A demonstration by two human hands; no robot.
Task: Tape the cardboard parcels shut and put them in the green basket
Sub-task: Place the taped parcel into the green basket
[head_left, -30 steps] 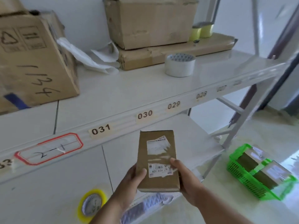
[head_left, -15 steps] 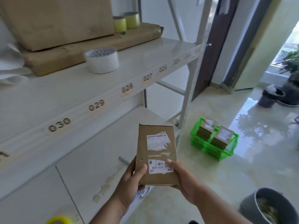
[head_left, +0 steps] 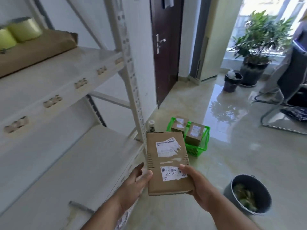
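A flat cardboard parcel [head_left: 167,165] is held out in front of the person, over the floor just beside the end of a white metal shelf rack [head_left: 69,113]. The right hand [head_left: 199,188] grips its near right corner, thumb laid across the top by a white label with a barcode, fingers curled beneath. The left hand [head_left: 134,181] touches the near left edge with its thumb tip, its fingers fairly straight and spread under or beside the parcel; how much it carries cannot be told. A second, torn label and a strip of clear tape show on the top face.

Beyond the parcel, on the tiled floor [head_left: 232,155], stands the green basket [head_left: 201,146], with two taped boxes [head_left: 194,133] already inside, side by side. A small jar [head_left: 151,126] stands at the foot of the rack. A grey bucket [head_left: 249,193] sits on the floor to the right. On the upper shelf, two yellowish tape rolls [head_left: 21,32] rest on a flat brown carton [head_left: 41,47]. A dark door [head_left: 164,47] and a potted plant [head_left: 259,44] lie further back.
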